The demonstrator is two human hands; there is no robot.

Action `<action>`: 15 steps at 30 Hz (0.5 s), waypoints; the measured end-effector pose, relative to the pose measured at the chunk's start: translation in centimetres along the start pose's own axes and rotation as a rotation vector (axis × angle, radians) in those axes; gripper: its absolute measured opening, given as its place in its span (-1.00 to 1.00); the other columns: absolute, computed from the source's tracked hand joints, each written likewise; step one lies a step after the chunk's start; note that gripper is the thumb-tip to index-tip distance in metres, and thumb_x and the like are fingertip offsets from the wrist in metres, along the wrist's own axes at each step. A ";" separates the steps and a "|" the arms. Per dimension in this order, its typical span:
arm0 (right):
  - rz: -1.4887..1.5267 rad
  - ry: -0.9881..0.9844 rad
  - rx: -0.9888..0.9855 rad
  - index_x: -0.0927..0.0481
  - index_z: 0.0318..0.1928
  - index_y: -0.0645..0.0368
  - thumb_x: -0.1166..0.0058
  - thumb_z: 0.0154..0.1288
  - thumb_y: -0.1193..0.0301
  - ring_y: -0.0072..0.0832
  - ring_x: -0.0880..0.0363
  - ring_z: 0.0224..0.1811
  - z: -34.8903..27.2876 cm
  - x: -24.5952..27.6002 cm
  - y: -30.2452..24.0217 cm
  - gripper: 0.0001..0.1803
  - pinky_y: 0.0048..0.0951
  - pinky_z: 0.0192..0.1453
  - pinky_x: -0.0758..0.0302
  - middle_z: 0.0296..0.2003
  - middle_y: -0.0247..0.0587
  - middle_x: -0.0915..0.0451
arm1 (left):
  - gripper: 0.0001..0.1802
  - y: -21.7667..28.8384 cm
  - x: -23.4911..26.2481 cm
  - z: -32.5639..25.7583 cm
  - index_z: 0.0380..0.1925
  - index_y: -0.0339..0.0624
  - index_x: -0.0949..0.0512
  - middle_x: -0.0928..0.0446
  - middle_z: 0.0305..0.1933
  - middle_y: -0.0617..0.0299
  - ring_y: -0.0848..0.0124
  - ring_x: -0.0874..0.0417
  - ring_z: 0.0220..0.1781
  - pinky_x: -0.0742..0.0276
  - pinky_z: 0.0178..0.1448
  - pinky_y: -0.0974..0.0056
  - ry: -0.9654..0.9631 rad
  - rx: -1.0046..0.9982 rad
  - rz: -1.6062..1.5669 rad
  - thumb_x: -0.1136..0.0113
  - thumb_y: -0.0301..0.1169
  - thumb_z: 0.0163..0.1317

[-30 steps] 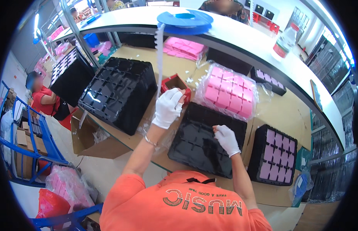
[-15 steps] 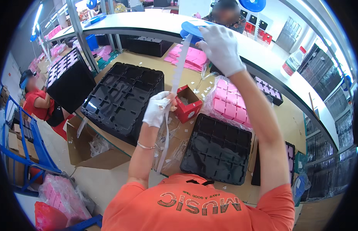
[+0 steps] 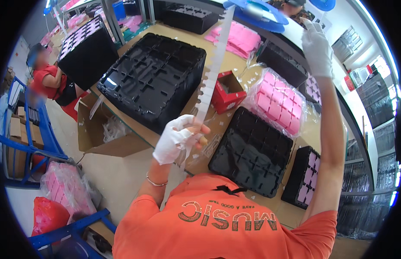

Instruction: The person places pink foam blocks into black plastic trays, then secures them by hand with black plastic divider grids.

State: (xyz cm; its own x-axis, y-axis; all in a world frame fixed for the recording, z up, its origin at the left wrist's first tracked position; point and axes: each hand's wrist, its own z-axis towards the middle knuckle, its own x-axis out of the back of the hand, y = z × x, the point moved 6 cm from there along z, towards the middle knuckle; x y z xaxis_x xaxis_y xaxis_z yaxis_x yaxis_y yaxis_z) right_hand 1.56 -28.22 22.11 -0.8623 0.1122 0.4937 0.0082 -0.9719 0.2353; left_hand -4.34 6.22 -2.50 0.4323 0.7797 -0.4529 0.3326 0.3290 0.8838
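Tape strip (image 3: 211, 75) — taut, steeply upright.

The tan workbench (image 3: 174, 36) carries a tall stack of black trays (image 3: 155, 77), a single black tray (image 3: 252, 151), a small red box (image 3: 228, 93), a wrapped pack of pink pieces (image 3: 276, 101), and what may be clear film scraps

Two hands in white gloves are raised over the bench, the left hand (image 3: 176, 140) and the right hand (image 3: 317, 49), with one long white perforated strip (image 3: 212, 71) running up to one blue plastic reel (image 3: 256, 12). One small red cardboard box (image 3: 227, 93) sits on the table, along with one clear bag of pink moulded trays (image 3: 276, 101). One open brown cardboard carton (image 3: 106, 131) stands on the floor, and one other person in a red top (image 3: 47, 80) crouches at the left.
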 end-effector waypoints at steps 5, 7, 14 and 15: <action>0.811 -0.310 -0.329 -0.58 0.05 0.25 -0.07 0.26 0.64 -0.59 -0.60 -0.23 -9.6 2.9 -12.7 -0.67 -0.56 -0.10 -0.51 -0.23 -0.27 -0.64 | -0.48 -1.6 -4.3 -0.2 0.19 -0.34 -0.32 -0.61 -0.17 0.03 0.40 -0.68 -0.49 -0.52 -0.54 0.43 -0.084 0.028 -0.169 -0.15 -0.31 0.32; 1.189 -0.415 -0.736 -0.58 0.04 0.26 -0.04 0.31 0.57 -0.64 -0.58 -0.26 -14.5 1.4 -14.1 -0.70 -0.58 -0.14 -0.50 -0.22 -0.34 -0.65 | -0.55 -2.3 -4.9 0.2 0.15 -0.30 -0.37 -0.60 -0.36 0.11 0.44 -0.64 -0.53 -0.51 -0.55 0.43 -0.073 0.013 -0.272 -0.13 -0.25 0.39; 1.801 -0.957 -0.961 -0.52 0.16 0.24 -0.03 0.41 0.13 -0.65 -0.49 -0.26 -21.4 -3.2 -19.0 -0.51 -0.60 -0.19 -0.43 -0.21 -0.40 -0.58 | -0.69 -5.3 -6.7 0.1 -0.23 -0.13 -0.42 -0.38 -0.67 0.33 0.46 -0.32 -0.81 -0.29 -0.70 0.34 -0.264 0.281 -0.661 0.24 -0.19 0.53; 2.042 -0.946 -0.964 -0.50 0.17 0.31 -0.07 0.38 0.11 -0.63 -0.49 -0.24 -21.7 -3.4 -20.2 -0.44 -0.58 -0.19 -0.43 -0.20 -0.36 -0.57 | -0.69 -5.6 -6.7 0.3 -0.23 -0.13 -0.42 -0.38 -0.67 0.33 0.46 -0.32 -0.81 -0.29 -0.70 0.34 -0.270 0.284 -0.655 0.24 -0.19 0.53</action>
State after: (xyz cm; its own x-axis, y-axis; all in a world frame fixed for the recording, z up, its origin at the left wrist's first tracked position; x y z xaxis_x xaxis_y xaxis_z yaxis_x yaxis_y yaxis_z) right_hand -6.60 -13.42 -2.49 0.2643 -0.9043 -0.3352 -0.1922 0.2912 -0.9371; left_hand -8.92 -1.01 -4.47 0.2498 0.3030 -0.9197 0.7787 0.5016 0.3768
